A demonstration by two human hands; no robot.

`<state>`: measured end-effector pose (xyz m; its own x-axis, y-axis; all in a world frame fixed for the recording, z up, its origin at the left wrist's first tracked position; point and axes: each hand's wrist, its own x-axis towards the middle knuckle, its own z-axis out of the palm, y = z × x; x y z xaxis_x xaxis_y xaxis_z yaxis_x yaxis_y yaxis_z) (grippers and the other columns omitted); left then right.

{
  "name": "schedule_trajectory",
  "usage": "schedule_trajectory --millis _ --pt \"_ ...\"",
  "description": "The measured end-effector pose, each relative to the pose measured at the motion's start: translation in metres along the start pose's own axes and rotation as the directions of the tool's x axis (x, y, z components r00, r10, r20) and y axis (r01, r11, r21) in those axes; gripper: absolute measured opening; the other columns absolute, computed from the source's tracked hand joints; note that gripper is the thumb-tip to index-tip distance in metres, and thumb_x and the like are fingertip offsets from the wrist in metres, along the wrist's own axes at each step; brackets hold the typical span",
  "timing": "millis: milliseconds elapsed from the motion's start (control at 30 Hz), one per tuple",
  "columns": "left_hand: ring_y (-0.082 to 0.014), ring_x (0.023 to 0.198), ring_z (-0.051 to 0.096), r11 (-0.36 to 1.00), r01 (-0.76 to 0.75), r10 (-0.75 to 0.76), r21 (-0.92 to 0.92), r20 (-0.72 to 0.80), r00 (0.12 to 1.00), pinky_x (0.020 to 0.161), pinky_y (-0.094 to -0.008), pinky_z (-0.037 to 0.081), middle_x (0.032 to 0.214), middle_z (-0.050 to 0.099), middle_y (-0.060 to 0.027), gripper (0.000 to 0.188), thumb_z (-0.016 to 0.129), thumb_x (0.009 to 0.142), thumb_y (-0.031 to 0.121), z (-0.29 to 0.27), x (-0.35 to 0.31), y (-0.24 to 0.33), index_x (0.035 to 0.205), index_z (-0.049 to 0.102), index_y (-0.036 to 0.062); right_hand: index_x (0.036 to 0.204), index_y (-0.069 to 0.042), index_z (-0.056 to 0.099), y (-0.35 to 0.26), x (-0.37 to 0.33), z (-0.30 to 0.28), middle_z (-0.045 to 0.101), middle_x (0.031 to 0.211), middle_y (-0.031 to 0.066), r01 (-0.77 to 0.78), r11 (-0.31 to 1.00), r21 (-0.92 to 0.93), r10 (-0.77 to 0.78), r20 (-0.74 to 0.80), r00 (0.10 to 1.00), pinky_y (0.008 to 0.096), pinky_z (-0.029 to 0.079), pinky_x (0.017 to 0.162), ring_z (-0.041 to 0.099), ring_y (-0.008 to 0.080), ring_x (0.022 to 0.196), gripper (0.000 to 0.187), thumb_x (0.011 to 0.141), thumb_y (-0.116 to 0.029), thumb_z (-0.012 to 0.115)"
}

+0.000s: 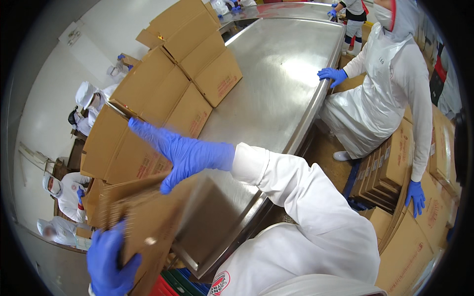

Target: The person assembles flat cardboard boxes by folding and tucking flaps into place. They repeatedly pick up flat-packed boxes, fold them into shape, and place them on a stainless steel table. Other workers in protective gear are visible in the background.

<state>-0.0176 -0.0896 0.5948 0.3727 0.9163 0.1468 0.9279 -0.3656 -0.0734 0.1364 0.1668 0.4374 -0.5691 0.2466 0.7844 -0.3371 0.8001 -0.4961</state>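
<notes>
Two hands in blue gloves work a flattened brown cardboard box (158, 217) at the near edge of a long stainless steel table (276, 84). At lower left, the left hand (108, 261) clamps the tilted box's lower edge, fingers curled around it. From the right, on a white sleeve (296, 192), the right hand (180, 150) lies spread flat, fingers wide, on the box's top edge. Stacked open brown cardboard boxes (173, 84) crowd the table's left. Opposite stands a person in a white apron (380, 93), one blue-gloved hand (332, 75) on the table rim.
</notes>
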Motion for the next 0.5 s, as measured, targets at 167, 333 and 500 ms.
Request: schedule_trajectory --millis 167,333,500 --pt "-0.0345 0.083 0.056 0.981 -0.161 0.175 -0.104 0.135 0.975 0.074 -0.0415 0.047 0.095 0.062 -0.0102 0.067 0.075 0.062 0.008 0.013 0.07 0.011 0.125 0.056 0.0105 0.147 -0.001 0.021 0.022 -0.066 0.004 0.034 0.146 0.017 -0.189 0.87 0.456 0.122 0.171 0.978 0.0381 0.024 0.112 0.031 0.0254 0.135 0.103 0.077 -0.063 0.065" --pt "-0.0355 0.095 0.053 0.959 -0.28 0.283 -0.054 0.074 0.956 0.082 -0.042 0.046 0.103 0.059 -0.0113 0.077 0.076 0.061 0.007 0.032 0.125 0.029 0.133 0.049 0.0136 0.141 -0.002 0.03 0.028 -0.12 0.008 0.044 0.135 0.0102 -0.122 0.726 0.676 0.314 -0.169 0.934 0.0358 0.028 0.11 0.038 0.0198 0.128 0.089 0.079 -0.051 0.072" --pt "-0.0367 0.107 0.05 0.886 -0.311 0.366 0.345 -0.105 0.925 0.093 -0.0499 0.04 0.11 0.055 -0.0103 0.066 0.076 0.069 0.014 0.048 0.132 0.035 0.13 0.052 0.0162 0.14 -0.009 0.036 0.001 -0.118 -0.012 0.051 0.129 0.0083 -0.342 0.826 0.448 0.494 -0.283 0.822 0.0318 0.038 0.102 0.046 0.0168 0.119 0.08 0.073 -0.017 0.08"
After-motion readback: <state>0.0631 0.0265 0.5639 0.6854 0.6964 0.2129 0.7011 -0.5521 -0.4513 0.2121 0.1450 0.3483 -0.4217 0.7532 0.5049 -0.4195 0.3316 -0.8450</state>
